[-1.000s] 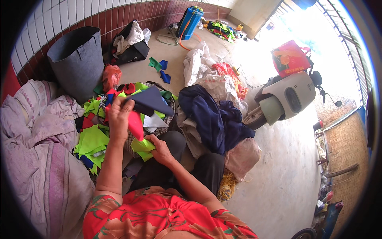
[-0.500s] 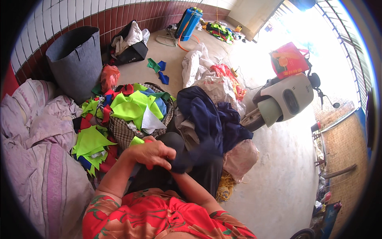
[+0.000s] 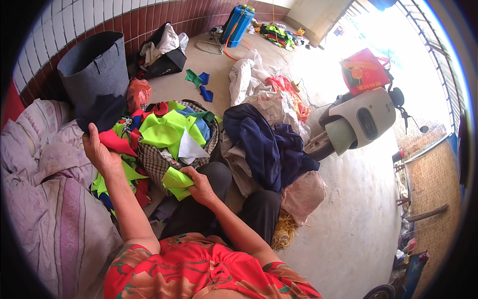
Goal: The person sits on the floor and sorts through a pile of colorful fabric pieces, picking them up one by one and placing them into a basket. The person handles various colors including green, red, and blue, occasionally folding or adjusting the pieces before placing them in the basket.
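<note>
My left hand [image 3: 102, 152] is raised at the left, near the grey bin. A dark navy cloth scrap [image 3: 102, 112] is at its fingertips in front of the bin, and a red cloth scrap [image 3: 117, 142] sticks out beside its fingers. Between the fingers of my right hand [image 3: 200, 187], above my knees, is a folded lime-green cloth scrap [image 3: 177, 182]. Just beyond it stands a checked bag [image 3: 154, 162], heaped with lime, red, blue and white scraps. More lime scraps [image 3: 132, 173] lie left of the bag.
The tall grey bin [image 3: 92, 70] stands by the tiled wall. A pale striped cloth bundle [image 3: 59, 214] fills the left side. Navy fabric [image 3: 254, 139] lies over pale sacks at my right, with a scooter [image 3: 363, 119] beyond. Green and blue scraps [image 3: 205, 93] lie on the floor.
My hands have moved apart. The left has swung up and left toward the bin with navy and red cloth; the right now holds the lime scrap near the bag.
</note>
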### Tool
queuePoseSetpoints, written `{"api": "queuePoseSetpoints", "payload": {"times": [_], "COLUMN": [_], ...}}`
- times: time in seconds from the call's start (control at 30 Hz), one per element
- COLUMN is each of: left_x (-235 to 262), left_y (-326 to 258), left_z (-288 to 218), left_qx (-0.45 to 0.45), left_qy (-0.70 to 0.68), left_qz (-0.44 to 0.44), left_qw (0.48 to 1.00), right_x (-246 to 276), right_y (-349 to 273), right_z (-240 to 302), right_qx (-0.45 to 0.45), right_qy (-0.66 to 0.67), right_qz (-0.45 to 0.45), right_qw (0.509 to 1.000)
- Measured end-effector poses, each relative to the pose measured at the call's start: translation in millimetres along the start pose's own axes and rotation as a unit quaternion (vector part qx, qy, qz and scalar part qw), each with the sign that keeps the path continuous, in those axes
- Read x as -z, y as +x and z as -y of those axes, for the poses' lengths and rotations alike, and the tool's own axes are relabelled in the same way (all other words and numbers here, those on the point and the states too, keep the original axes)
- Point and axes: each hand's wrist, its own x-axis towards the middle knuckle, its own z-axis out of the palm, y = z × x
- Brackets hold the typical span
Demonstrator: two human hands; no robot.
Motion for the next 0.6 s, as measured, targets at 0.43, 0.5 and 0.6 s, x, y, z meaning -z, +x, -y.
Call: {"api": "queuePoseSetpoints", "payload": {"times": [0.43,0.5,0.6], "left_x": [-17,-12,-6], "left_y": [-173,-161,-136], "left_z": [52,52,51], "left_qx": [0.174,0.139,0.330], "left_qy": [0.159,0.217,0.145], "left_qz": [0.869,0.833,0.654], "left_qw": [0.435,0.490,0.665], "right_x": [-7,-7,-8], "right_y": [-4,-7,-21], "right_z": [-16,-25,-51], "right_qx": [0.010,0.032,0.058], "right_qy": [0.026,0.007,-0.018], "right_qz": [-0.007,-0.019,-0.038], "right_qw": [1.000,0.999,0.997]}}
